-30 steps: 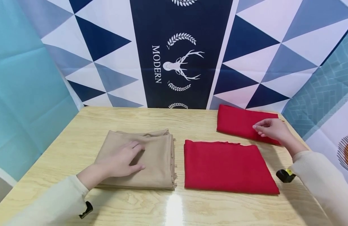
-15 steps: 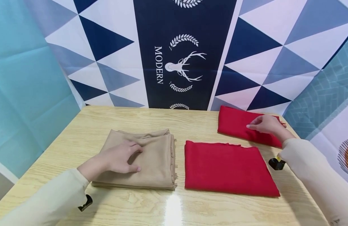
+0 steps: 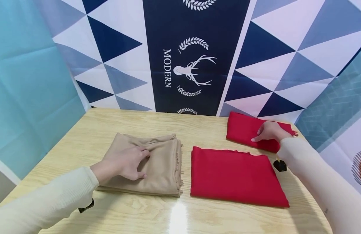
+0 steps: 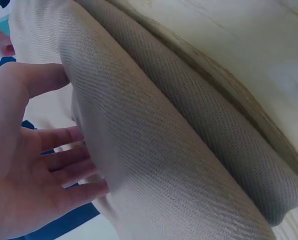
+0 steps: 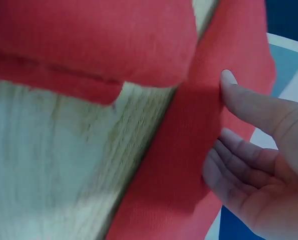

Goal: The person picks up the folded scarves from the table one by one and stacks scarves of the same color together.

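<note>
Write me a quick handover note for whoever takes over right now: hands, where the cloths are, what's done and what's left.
Left hand: fingers relaxed, resting flat on the folded beige cloth at table left; no grip.
Right hand: resting on the small folded red cloth at the far right corner of the table; fingers loosely bent, not pinching.
Large folded red cloth: lies flat in the middle right, untouched.
Done: all three cloths lie folded, apart from one another.
Left: neither touched cloth is lifted or moved yet.
</note>
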`<act>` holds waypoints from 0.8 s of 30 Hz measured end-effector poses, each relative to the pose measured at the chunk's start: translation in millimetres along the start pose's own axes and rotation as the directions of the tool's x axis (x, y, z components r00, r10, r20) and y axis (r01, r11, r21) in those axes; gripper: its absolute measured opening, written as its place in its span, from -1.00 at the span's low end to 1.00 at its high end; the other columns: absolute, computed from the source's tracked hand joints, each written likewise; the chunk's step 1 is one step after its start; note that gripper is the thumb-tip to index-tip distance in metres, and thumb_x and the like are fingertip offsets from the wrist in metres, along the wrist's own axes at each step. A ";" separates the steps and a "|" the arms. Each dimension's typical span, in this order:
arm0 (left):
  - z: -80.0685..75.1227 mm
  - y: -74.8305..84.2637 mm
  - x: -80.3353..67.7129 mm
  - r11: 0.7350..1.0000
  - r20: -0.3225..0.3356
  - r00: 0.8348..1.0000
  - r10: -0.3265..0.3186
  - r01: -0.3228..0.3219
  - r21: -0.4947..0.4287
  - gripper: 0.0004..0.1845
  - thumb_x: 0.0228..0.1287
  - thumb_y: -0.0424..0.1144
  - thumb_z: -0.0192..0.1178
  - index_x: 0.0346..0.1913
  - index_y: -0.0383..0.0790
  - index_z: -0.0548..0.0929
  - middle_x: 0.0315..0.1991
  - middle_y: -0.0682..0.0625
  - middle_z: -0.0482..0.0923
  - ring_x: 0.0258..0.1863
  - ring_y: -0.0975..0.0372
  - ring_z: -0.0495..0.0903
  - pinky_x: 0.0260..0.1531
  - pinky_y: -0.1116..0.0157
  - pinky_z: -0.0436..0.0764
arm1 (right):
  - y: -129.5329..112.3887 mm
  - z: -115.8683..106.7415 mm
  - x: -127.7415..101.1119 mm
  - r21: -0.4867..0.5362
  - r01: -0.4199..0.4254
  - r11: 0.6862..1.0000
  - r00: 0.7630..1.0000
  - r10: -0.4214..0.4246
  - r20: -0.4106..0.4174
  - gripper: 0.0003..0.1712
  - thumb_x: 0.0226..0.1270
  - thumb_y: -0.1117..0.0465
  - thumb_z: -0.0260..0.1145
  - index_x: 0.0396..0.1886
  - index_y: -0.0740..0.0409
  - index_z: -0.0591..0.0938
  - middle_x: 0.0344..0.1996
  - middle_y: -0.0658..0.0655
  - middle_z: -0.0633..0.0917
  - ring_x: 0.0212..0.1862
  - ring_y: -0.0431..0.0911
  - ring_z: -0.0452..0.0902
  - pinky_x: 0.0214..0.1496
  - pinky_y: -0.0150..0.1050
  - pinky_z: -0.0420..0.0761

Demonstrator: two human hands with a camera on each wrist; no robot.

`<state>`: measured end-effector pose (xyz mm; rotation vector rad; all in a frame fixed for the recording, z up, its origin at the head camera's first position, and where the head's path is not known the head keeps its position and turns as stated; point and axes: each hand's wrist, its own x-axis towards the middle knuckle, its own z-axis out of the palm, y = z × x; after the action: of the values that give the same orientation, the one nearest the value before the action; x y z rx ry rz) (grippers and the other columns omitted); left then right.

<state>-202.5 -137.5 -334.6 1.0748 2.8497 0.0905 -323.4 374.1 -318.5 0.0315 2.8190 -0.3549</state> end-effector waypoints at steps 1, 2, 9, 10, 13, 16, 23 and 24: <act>0.2 0.0 -0.2 1.000 -0.002 1.000 0.001 -0.001 0.004 -0.41 -0.02 -0.03 0.36 0.02 -0.36 0.53 0.02 -0.19 0.58 0.10 -0.01 0.55 0.14 0.09 0.53 | -2.2 0.2 1.0 -0.011 -0.009 1.000 1.000 0.009 0.002 -0.48 -0.04 -0.03 0.54 -0.28 0.31 0.62 -0.35 0.25 0.62 -0.24 0.05 0.45 -0.33 -0.29 0.55; 0.8 -0.5 -0.3 1.000 -0.006 1.000 0.003 -0.003 0.005 -0.42 -0.03 -0.03 0.36 0.01 -0.35 0.53 0.01 -0.18 0.58 0.10 -0.01 0.55 0.13 0.10 0.54 | -4.2 0.2 2.0 -0.022 -0.015 1.000 1.000 0.015 0.003 -0.51 -0.05 -0.02 0.55 -0.34 0.28 0.62 -0.39 0.23 0.62 -0.27 0.03 0.46 -0.34 -0.31 0.53; 1.2 -1.6 -5.6 1.000 -0.049 0.999 0.007 -0.007 0.012 -0.44 -0.05 -0.03 0.37 -0.02 -0.31 0.55 -0.02 -0.14 0.61 0.08 0.00 0.57 0.10 0.10 0.56 | -19.5 1.7 7.4 -0.162 0.000 0.987 1.000 -0.003 -0.019 -0.50 -0.02 0.02 0.53 -0.29 0.38 0.66 -0.46 0.22 0.65 -0.33 0.01 0.47 -0.32 -0.29 0.50; 1.2 -1.7 -6.7 1.000 -0.058 0.998 0.009 -0.008 0.011 -0.44 -0.05 -0.03 0.37 -0.02 -0.32 0.56 -0.02 -0.15 0.61 0.08 0.00 0.57 0.09 0.10 0.56 | -22.1 2.2 7.1 -0.174 0.005 0.985 0.999 -0.010 -0.031 -0.48 -0.02 0.04 0.54 -0.26 0.40 0.65 -0.44 0.24 0.66 -0.32 0.02 0.48 -0.31 -0.27 0.52; 1.9 -2.2 -8.2 1.000 -0.083 0.996 0.020 -0.019 0.012 -0.45 -0.06 -0.05 0.37 -0.03 -0.33 0.56 -0.03 -0.15 0.62 0.08 -0.01 0.58 0.09 0.09 0.57 | -25.5 3.2 7.0 -0.170 0.003 0.985 0.998 -0.015 -0.068 -0.45 -0.04 0.07 0.55 -0.20 0.43 0.63 -0.38 0.28 0.66 -0.29 0.05 0.49 -0.28 -0.24 0.56; 2.5 -2.0 -7.7 0.999 -0.109 0.993 0.039 -0.038 0.011 -0.46 -0.07 -0.06 0.36 -0.05 -0.34 0.56 -0.06 -0.15 0.63 0.06 0.00 0.59 0.08 0.10 0.57 | -23.7 2.7 5.7 -0.134 0.000 0.991 0.997 -0.011 -0.081 -0.41 -0.04 0.08 0.55 -0.14 0.44 0.61 -0.32 0.31 0.66 -0.26 0.07 0.48 -0.26 -0.23 0.56; 3.2 -0.2 -6.6 0.998 -0.130 0.990 0.060 -0.059 0.007 -0.47 -0.07 -0.07 0.37 -0.06 -0.35 0.56 -0.08 -0.15 0.63 0.03 -0.02 0.60 0.07 0.08 0.57 | -12.6 7.6 4.3 -0.080 0.013 0.997 0.997 -0.019 -0.080 -0.31 -0.04 0.06 0.56 -0.01 0.43 0.57 -0.16 0.37 0.62 -0.15 0.12 0.48 -0.11 -0.11 0.63; 3.8 0.3 -6.4 0.998 -0.128 0.990 0.059 -0.058 0.004 -0.47 -0.07 -0.07 0.37 -0.06 -0.35 0.56 -0.07 -0.16 0.63 0.04 -0.03 0.59 0.07 0.08 0.57 | -10.9 8.1 3.5 -0.082 0.015 0.997 0.997 -0.021 -0.080 -0.30 -0.05 0.06 0.56 0.01 0.43 0.57 -0.14 0.37 0.61 -0.14 0.13 0.48 -0.09 -0.09 0.64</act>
<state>-197.1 -141.4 -337.9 1.1948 2.9306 0.1694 -325.1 361.6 -324.4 0.0029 2.9128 -0.2476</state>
